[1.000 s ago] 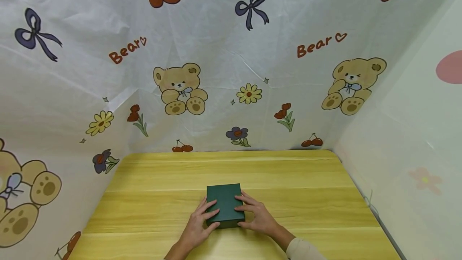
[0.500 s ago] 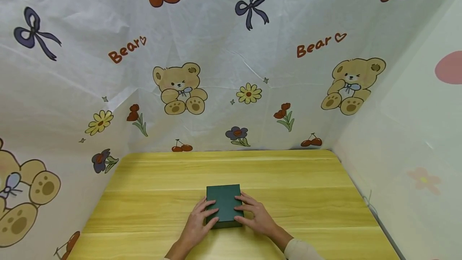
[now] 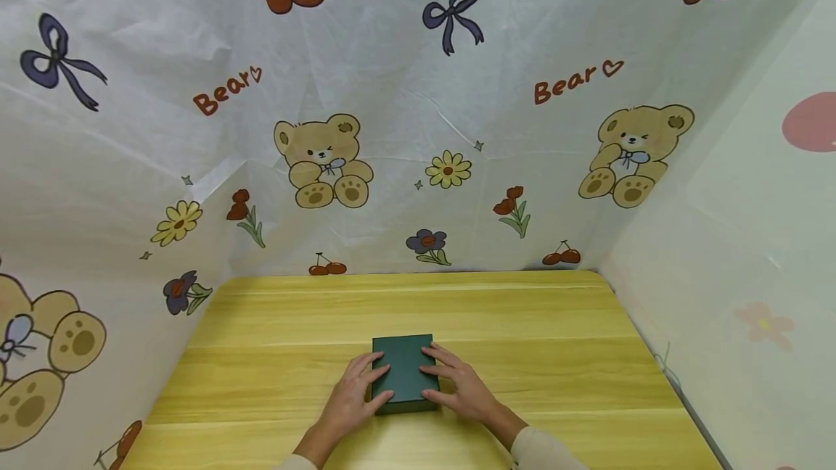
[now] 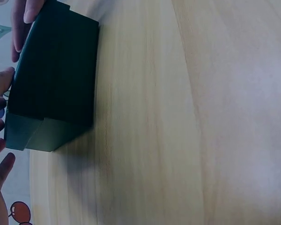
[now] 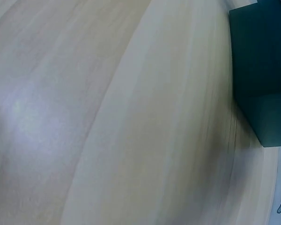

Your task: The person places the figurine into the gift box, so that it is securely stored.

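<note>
A dark green box (image 3: pixel 401 367) stands on the wooden table in the head view, its broad flat top facing up. My left hand (image 3: pixel 350 396) lies along the box's left side, with spread, slightly bent fingers touching the top near that edge and the thumb at the near left corner. On the opposite side, my right hand (image 3: pixel 462 388) rests its spread fingertips and thumb on the top's right edge. In the left wrist view, a stepped seam runs down one end of the box (image 4: pixel 56 70). The right wrist view shows part of the box (image 5: pixel 260 56) at its right edge.
The yellow wood-grain table (image 3: pixel 522 310) extends around the box. White cloth walls (image 3: pixel 392 78) printed with bears, bows, cherries and flowers enclose its back and sides. A thin pale cable (image 3: pixel 668 368) hangs by the table's right edge.
Both thumbs have come up from the box's front edge onto its top. My left fingers have drawn back slightly towards the left edge. The box stays in nearly the same place.
</note>
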Demonstrator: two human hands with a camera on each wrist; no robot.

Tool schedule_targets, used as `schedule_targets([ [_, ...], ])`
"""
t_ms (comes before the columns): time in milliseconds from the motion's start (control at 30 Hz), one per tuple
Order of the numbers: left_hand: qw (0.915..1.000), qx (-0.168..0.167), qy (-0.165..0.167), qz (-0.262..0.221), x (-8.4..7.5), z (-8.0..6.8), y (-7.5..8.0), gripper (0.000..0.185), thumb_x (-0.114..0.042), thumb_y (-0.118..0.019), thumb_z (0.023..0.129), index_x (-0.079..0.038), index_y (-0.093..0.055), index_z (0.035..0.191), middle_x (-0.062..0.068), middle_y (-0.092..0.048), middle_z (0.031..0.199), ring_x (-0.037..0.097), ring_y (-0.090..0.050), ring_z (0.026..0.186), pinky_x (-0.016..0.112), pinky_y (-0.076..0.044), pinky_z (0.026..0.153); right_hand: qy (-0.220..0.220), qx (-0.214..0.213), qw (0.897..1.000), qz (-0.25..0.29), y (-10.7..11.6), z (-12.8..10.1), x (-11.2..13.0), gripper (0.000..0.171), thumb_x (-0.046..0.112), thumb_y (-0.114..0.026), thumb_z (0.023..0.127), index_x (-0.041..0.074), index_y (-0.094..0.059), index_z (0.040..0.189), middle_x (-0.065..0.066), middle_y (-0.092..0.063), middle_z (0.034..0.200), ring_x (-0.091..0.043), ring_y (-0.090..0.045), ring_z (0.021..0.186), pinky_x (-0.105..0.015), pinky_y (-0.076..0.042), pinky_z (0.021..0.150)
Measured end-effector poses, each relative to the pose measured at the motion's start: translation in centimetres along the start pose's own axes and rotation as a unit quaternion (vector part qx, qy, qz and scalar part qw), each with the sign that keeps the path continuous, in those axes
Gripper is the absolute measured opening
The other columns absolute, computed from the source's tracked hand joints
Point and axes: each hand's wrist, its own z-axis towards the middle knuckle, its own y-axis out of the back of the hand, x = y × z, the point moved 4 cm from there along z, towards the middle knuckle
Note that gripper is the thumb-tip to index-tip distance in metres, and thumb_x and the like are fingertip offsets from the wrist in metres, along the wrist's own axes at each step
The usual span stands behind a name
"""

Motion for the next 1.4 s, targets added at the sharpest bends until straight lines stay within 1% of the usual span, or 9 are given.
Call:
schedule_targets([
  [133,0.9999,0.008,-0.007,0.004,0.0,0.0,-0.1,0.044,-0.03,-0.074,0.085,-0.005,-0.067,0.121,0.012,-0.053,0.137,0.034,-0.045,0.127,0.052,-0.044,0.098,0.004,0.014,1.0,0.011,0.0,0.1,0.0,0.042,0.034,-0.068,0.09,0.006,-0.067,0.122,-0.01,-0.05,0.142,-0.035,-0.038,0.135,-0.051,-0.042,0.101],
  [233,0.9999,0.005,-0.014,0.005,0.1,0.0,-0.1,0.045,-0.029,-0.074,0.084,-0.004,-0.067,0.121,0.012,-0.053,0.137,0.033,-0.046,0.127,0.052,-0.043,0.099,-0.001,0.021,1.0,0.021,-0.1,0.1,-0.1,0.042,0.033,-0.067,0.09,0.005,-0.067,0.122,-0.011,-0.049,0.143,-0.034,-0.037,0.136,-0.051,-0.042,0.102],
  [400,0.9996,-0.004,-0.026,0.007,0.3,-0.1,-0.2,0.046,-0.03,-0.074,0.084,-0.004,-0.067,0.121,0.012,-0.054,0.136,0.033,-0.047,0.126,0.053,-0.043,0.098,-0.002,0.019,0.999,0.031,-0.4,0.0,-0.6,0.041,0.031,-0.068,0.09,0.005,-0.067,0.122,-0.012,-0.049,0.143,-0.033,-0.036,0.136,-0.052,-0.041,0.102],
  [600,0.9991,-0.016,-0.039,0.009,0.4,0.0,-0.3,0.047,-0.03,-0.075,0.083,-0.004,-0.067,0.121,0.012,-0.055,0.136,0.034,-0.048,0.126,0.053,-0.043,0.097,0.002,0.012,0.999,0.035,-0.7,-0.2,-1.1,0.04,0.031,-0.068,0.09,0.007,-0.067,0.122,-0.009,-0.049,0.143,-0.033,-0.036,0.137,-0.051,-0.041,0.103],
  [700,0.9994,-0.01,-0.033,0.008,0.3,0.1,-0.3,0.047,-0.03,-0.075,0.083,-0.004,-0.067,0.122,0.012,-0.054,0.136,0.033,-0.047,0.126,0.054,-0.043,0.097,0.006,0.01,0.999,0.036,-0.6,-0.2,-1.4,0.04,0.031,-0.068,0.09,0.007,-0.067,0.122,-0.009,-0.05,0.143,-0.034,-0.037,0.136,-0.051,-0.04,0.104],
  [867,0.9998,0.012,-0.014,0.003,0.3,0.2,-0.4,0.047,-0.03,-0.073,0.085,-0.005,-0.066,0.124,0.011,-0.053,0.138,0.034,-0.045,0.128,0.055,-0.042,0.098,0.006,0.01,0.999,0.041,-0.5,-0.1,-1.6,0.04,0.031,-0.069,0.089,0.007,-0.068,0.121,-0.01,-0.051,0.142,-0.034,-0.037,0.136,-0.052,-0.04,0.104],
  [1100,0.9994,0.035,0.0,-0.004,0.5,0.4,-0.4,0.046,-0.031,-0.072,0.086,-0.006,-0.065,0.124,0.011,-0.051,0.139,0.034,-0.044,0.128,0.055,-0.041,0.099,-0.024,0.024,0.998,0.052,-0.6,0.1,-1.5,0.042,0.036,-0.069,0.088,0.009,-0.068,0.121,-0.007,-0.05,0.143,-0.031,-0.036,0.137,-0.054,-0.039,0.103],
  [1267,0.9994,0.034,0.009,-0.002,0.5,0.8,0.0,0.043,-0.03,-0.073,0.086,-0.008,-0.066,0.122,0.01,-0.053,0.136,0.033,-0.047,0.125,0.053,-0.042,0.099,-0.035,0.022,0.998,0.051,-0.3,0.5,-1.5,0.046,0.038,-0.071,0.086,0.009,-0.068,0.121,-0.008,-0.05,0.143,-0.03,-0.038,0.136,-0.052,-0.039,0.103],
  [1400,0.9994,0.022,0.024,-0.008,0.8,1.3,0.6,0.041,-0.026,-0.074,0.084,-0.008,-0.067,0.121,0.011,-0.055,0.131,0.034,-0.05,0.121,0.056,-0.043,0.096,-0.045,-0.008,0.998,0.04,0.6,0.8,-1.5,0.048,0.036,-0.073,0.083,0.007,-0.068,0.121,-0.01,-0.049,0.143,-0.031,-0.042,0.133,-0.052,-0.043,0.1],
])
